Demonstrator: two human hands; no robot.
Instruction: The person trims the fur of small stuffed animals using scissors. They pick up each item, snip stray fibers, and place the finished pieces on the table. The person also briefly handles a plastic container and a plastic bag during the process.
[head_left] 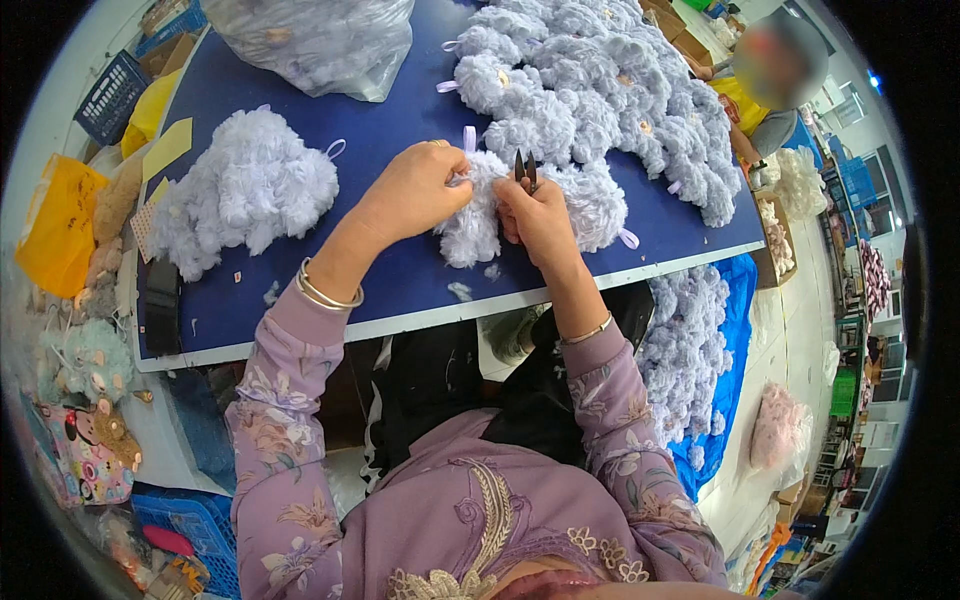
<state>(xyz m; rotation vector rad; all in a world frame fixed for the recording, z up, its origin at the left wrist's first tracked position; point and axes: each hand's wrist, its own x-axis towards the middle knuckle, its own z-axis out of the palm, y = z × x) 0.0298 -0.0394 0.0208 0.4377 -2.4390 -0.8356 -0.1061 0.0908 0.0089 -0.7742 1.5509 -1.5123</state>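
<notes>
Near the table's front edge lies a small fluffy lilac-grey plush piece [470, 232] with a pale purple ribbon loop at its top. My left hand [410, 195] is closed in a pinch at its upper left side; whatever sits between the fingertips is too small to make out. Thread snips [525, 172] with dark blades point up from my right hand [540, 218], which is wrapped round them. That hand rests against the right side of the same piece, its lower fingers partly hidden. Another plush piece [592, 205] with a purple loop lies just to the right.
A large heap of plush pieces [600, 85] covers the far right of the blue table [390, 285]. A smaller pile [250, 180] lies left, below a clear plastic bag [320, 45]. More pieces fill a blue sheet [738, 320] below right. A co-worker [760, 90] is at the far right.
</notes>
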